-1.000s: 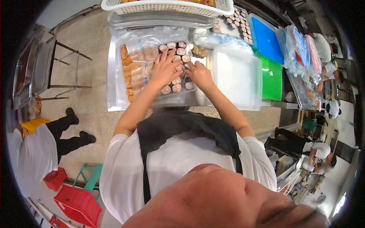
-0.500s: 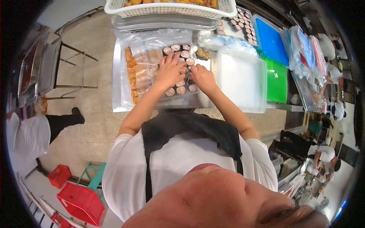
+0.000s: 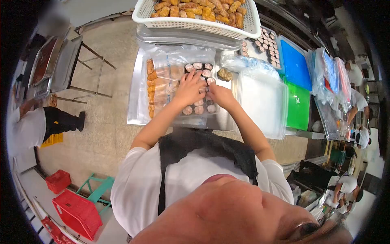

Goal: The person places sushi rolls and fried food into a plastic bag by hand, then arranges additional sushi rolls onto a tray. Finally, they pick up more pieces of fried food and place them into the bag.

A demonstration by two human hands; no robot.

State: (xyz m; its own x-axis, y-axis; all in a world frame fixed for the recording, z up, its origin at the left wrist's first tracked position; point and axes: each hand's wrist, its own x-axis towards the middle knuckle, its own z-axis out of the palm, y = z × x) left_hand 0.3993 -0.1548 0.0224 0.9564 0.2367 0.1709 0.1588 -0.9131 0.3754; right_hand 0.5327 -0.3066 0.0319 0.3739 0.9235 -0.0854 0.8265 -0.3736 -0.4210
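Note:
Round slices of dark-wrapped roll with pale pink centres [image 3: 198, 110] stand in close rows at the right side of a clear plastic bag [image 3: 174, 51]. Over them lies my left hand [image 3: 189, 88], palm down with fingers spread, covering part of the rows. My right hand [image 3: 222, 97] is at the rows' right edge, its fingers curled together and touching the slices; what they grip is hidden. Left of the rolls are flat pale-brown pieces [image 3: 164, 89] and a column of golden fried pieces [image 3: 151, 91]. A brownish lump [image 3: 224, 74] sits just beyond my right hand.
A white basket [image 3: 195, 23] of fried pieces stands on metal trays [image 3: 187, 38] at the far side. To the right are a clear plastic box [image 3: 262, 105], blue [image 3: 295, 61] and green [image 3: 297, 103] lids, and a tray of more rolls [image 3: 278, 38]. Other people work at both sides.
The view has shifted, so the table appears lower and further right, and more of the basket shows. My left hand stays spread on the rolls; my right hand stays at their right edge.

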